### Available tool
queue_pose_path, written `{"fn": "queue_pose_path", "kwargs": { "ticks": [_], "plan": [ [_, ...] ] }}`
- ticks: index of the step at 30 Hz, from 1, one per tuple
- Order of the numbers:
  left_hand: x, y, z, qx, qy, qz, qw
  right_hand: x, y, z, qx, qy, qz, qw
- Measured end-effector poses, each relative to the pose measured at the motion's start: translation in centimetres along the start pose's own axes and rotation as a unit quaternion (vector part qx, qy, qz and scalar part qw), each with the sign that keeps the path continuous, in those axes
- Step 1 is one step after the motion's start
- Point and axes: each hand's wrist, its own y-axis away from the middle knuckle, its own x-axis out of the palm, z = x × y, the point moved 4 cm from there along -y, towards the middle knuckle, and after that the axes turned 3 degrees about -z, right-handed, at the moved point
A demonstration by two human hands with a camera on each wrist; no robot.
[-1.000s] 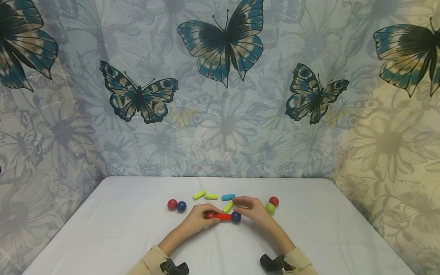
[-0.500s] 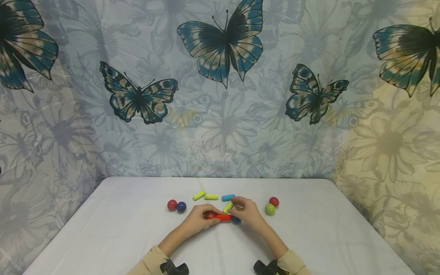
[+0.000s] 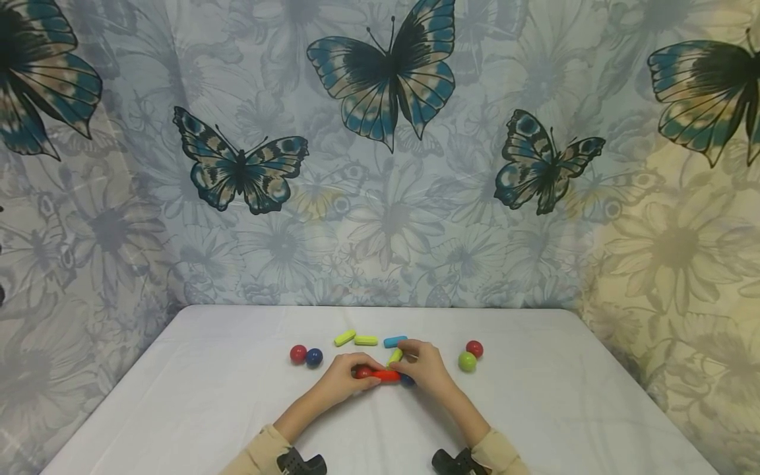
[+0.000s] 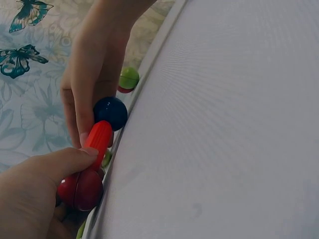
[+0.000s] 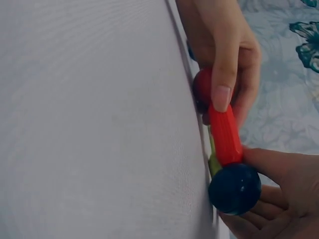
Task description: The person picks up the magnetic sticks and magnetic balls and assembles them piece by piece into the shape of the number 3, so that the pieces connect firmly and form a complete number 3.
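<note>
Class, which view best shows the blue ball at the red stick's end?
The right wrist view: the blue ball appears large and unobstructed. The left wrist view shows it smaller, the red stick overlapping its edge; in the head view, the right hand hides most of it.

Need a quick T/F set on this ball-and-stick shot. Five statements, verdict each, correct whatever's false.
1. The red stick sits end to end between a red ball and a dark blue ball. True.
2. The left hand grips the dark blue ball end. False: it grips the red ball end; the right hand is at the dark blue ball end.
3. The green ball is paired with a yellow ball. False: beside it is a loose red ball.
4. Three yellow-green sticks show in the head view. True.
5. The blue stick lies farther from the person than the red stick. True.
</note>
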Motion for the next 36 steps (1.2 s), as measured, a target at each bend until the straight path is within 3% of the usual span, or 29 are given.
{"fn": "queue_pose_path", "kwargs": {
  "ticks": [8,28,36],
  "plan": [
    [0.01,-0.01,-0.01,0.001,0.002,0.005,1.0000,0.28,-0.22,0.39,-0.010,0.022,0.004,0.9997],
    [0.09,-0.01,0.02,-0.006,-0.005,0.015,0.9999,0.15,-0.55,0.30,0.011,0.015,0.035,0.9992],
    [0.09,0.23,-0.70,-0.014,0.006,0.010,0.9998,0.21,-0.49,0.23,0.010,0.007,0.033,0.9994]
  ]
}}
